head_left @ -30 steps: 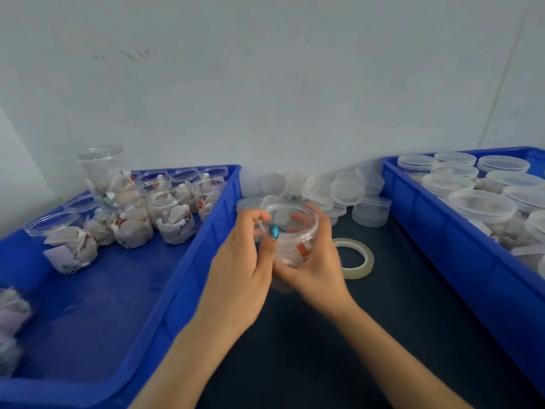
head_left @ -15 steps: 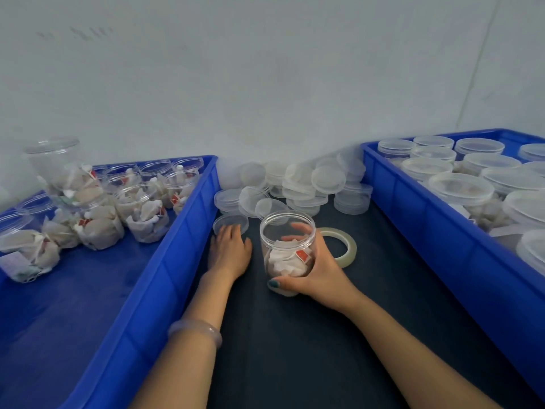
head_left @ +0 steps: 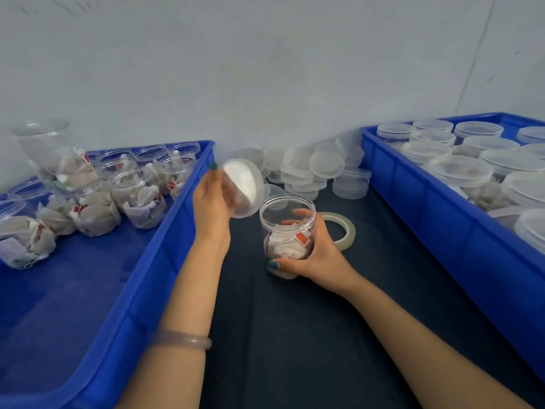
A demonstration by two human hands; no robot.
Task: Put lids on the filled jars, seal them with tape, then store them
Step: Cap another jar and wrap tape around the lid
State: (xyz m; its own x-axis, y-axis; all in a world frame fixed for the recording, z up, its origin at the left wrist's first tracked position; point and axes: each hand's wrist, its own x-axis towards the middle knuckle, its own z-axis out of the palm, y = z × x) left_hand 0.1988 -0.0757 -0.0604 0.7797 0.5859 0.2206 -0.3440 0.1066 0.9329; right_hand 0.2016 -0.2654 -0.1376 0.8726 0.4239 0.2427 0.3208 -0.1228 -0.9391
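Gripping the open jar [head_left: 287,231] upright on the dark table [head_left: 295,335], the right hand [head_left: 317,255] wraps its base; the left hand [head_left: 211,202] holds a tilted lid [head_left: 244,187] just beside the jar's rim, tape [head_left: 343,231] behind.

Both bins [head_left: 165,278] were bright blue, on a near-black table [head_left: 295,335]. The jar [head_left: 287,231] was clear with a red tag inside; fingernails were teal.

Soft, even, cool light; only faint shadows are cast.
The lid [head_left: 243,187] up-left of the jar [head_left: 287,231] is smeared by motion; the blue tray [head_left: 160,273] left of the jar is bowed by lens distortion.
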